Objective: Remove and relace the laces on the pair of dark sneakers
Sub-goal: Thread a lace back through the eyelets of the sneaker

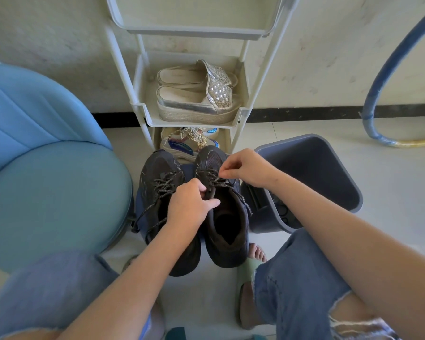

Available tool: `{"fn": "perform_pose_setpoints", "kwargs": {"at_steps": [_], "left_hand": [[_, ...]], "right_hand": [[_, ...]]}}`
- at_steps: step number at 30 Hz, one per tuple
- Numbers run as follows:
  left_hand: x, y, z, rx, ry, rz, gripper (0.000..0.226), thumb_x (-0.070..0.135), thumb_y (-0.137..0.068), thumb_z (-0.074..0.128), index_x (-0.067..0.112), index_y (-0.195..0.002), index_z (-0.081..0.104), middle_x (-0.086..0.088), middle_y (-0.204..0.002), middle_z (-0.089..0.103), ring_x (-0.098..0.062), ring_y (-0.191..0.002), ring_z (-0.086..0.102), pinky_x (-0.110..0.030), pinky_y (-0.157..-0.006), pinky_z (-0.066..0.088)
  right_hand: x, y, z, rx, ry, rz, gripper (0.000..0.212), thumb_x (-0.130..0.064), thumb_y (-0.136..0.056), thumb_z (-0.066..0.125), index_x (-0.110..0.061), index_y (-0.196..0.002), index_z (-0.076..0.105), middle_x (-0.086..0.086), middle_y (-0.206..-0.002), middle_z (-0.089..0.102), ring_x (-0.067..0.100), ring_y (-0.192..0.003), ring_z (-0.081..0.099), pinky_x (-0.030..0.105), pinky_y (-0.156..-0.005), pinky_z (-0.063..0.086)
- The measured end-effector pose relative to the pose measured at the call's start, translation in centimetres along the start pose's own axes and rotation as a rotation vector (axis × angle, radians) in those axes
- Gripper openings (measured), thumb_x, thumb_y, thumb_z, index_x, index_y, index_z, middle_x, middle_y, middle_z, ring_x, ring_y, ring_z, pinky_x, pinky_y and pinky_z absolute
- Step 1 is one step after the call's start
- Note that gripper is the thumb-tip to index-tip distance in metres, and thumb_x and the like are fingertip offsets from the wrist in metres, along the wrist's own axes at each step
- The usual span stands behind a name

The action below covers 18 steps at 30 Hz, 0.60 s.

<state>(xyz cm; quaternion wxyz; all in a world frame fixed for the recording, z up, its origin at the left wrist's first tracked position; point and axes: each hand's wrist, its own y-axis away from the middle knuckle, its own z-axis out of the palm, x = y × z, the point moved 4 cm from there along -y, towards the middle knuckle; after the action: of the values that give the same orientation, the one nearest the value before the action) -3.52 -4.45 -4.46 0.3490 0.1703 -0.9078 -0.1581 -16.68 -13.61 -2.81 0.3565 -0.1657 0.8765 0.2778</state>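
Two dark sneakers stand side by side on a low blue stool between my knees, toes pointing away. The left sneaker [161, 182] is laced, with loose lace ends trailing off its left side. On the right sneaker [227, 217], my left hand [190, 204] grips the tongue at the top of the lacing. My right hand [247, 169] pinches a strand of its dark speckled lace [222, 182] near the upper eyelets. A loose lace end hangs down that shoe's right side.
A white plastic shoe rack [142, 104] stands against the wall ahead, holding beige platform sandals [196, 99] and colourful trainers [189, 141] below. A blue chair [47, 173] is at my left, a grey bin [312, 173] at my right, a blue hoop [383, 77] farther right.
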Motion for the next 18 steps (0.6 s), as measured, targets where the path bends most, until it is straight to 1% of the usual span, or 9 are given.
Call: {"fn": "perform_pose_setpoints", "kwargs": {"at_steps": [1, 3, 5, 6, 9, 12, 14, 16, 18], "left_hand": [[0.0, 0.0, 0.0, -0.004, 0.024, -0.003, 0.045, 0.043, -0.078, 0.072, 0.013, -0.109, 0.059, -0.001, -0.104, 0.064, -0.02, -0.096, 0.061, -0.032, -0.084, 0.048], [-0.1, -0.2, 0.1, -0.011, 0.068, -0.004, 0.046, 0.049, -0.08, 0.067, 0.007, -0.1, 0.063, -0.005, -0.092, 0.068, -0.023, -0.082, 0.066, -0.039, -0.081, 0.052], [-0.2, -0.3, 0.2, -0.014, 0.05, 0.006, 0.051, 0.051, -0.083, 0.063, 0.0, -0.091, 0.066, -0.013, -0.082, 0.069, -0.028, -0.07, 0.067, -0.045, -0.077, 0.053], [-0.2, -0.3, 0.2, -0.016, 0.027, 0.011, 0.052, 0.05, -0.083, 0.062, -0.002, -0.086, 0.066, -0.015, -0.078, 0.069, -0.028, -0.067, 0.067, -0.045, -0.075, 0.053], [-0.1, -0.5, 0.2, -0.011, -0.034, 0.02, 0.051, 0.049, -0.082, 0.064, 0.0, -0.067, 0.059, -0.017, -0.068, 0.067, -0.028, -0.062, 0.065, -0.039, -0.068, 0.053], [0.1, -0.7, 0.3, -0.015, -0.069, 0.033, 0.049, 0.047, -0.081, 0.066, 0.008, -0.058, 0.048, -0.014, -0.055, 0.052, -0.028, -0.057, 0.055, -0.032, -0.057, 0.04], [0.0, -0.7, 0.4, -0.012, -0.038, 0.031, 0.048, 0.044, -0.08, 0.068, 0.009, -0.057, 0.044, -0.01, -0.055, 0.048, -0.03, -0.058, 0.054, -0.03, -0.055, 0.036], [-0.1, -0.7, 0.5, -0.006, -0.019, 0.025, 0.044, 0.042, -0.08, 0.069, 0.009, -0.058, 0.05, -0.014, -0.061, 0.057, -0.032, -0.066, 0.062, -0.03, -0.055, 0.038], [-0.2, -0.7, 0.6, 0.004, 0.005, 0.031, 0.039, 0.04, -0.08, 0.07, 0.005, -0.065, 0.06, -0.017, -0.072, 0.068, -0.031, -0.073, 0.065, -0.033, -0.061, 0.046]], "right_hand": [[-0.3, -0.1, 0.4, -0.019, 0.031, -0.012, 0.01, -0.012, -0.086, 0.068, -0.008, -0.094, 0.073, -0.002, -0.085, 0.068, 0.007, -0.079, 0.06, 0.019, -0.082, 0.046], [-0.9, -0.4, 1.1, -0.05, 0.096, -0.037, 0.009, -0.011, -0.088, 0.066, -0.008, -0.094, 0.073, -0.002, -0.086, 0.066, 0.01, -0.083, 0.06, 0.024, -0.087, 0.047], [-1.3, -0.6, 1.6, -0.081, 0.147, -0.057, 0.011, -0.009, -0.089, 0.063, -0.008, -0.096, 0.072, -0.003, -0.088, 0.065, 0.011, -0.086, 0.059, 0.023, -0.088, 0.044], [-1.4, -0.6, 1.8, -0.093, 0.166, -0.063, 0.011, -0.009, -0.09, 0.062, -0.008, -0.097, 0.071, -0.003, -0.09, 0.064, 0.011, -0.087, 0.058, 0.023, -0.088, 0.043], [-1.5, -0.8, 2.2, -0.124, 0.233, -0.077, 0.013, -0.009, -0.091, 0.061, -0.008, -0.099, 0.071, -0.003, -0.093, 0.063, 0.012, -0.09, 0.057, 0.022, -0.088, 0.041], [-1.5, -1.1, 2.3, -0.147, 0.265, -0.082, 0.014, -0.01, -0.091, 0.06, -0.009, -0.1, 0.071, -0.005, -0.092, 0.061, 0.011, -0.09, 0.055, 0.022, -0.087, 0.038], [-1.3, -1.2, 2.3, -0.147, 0.258, -0.078, 0.012, -0.01, -0.091, 0.061, -0.01, -0.098, 0.071, -0.005, -0.092, 0.061, 0.011, -0.09, 0.055, 0.023, -0.089, 0.039], [-1.2, -1.2, 2.3, -0.15, 0.25, -0.08, 0.012, -0.009, -0.091, 0.061, -0.01, -0.098, 0.071, -0.004, -0.091, 0.062, 0.012, -0.091, 0.056, 0.024, -0.09, 0.041], [-1.2, -1.3, 2.4, -0.162, 0.249, -0.083, 0.013, -0.008, -0.091, 0.061, -0.009, -0.098, 0.071, -0.004, -0.09, 0.063, 0.012, -0.091, 0.057, 0.023, -0.09, 0.04]]}}
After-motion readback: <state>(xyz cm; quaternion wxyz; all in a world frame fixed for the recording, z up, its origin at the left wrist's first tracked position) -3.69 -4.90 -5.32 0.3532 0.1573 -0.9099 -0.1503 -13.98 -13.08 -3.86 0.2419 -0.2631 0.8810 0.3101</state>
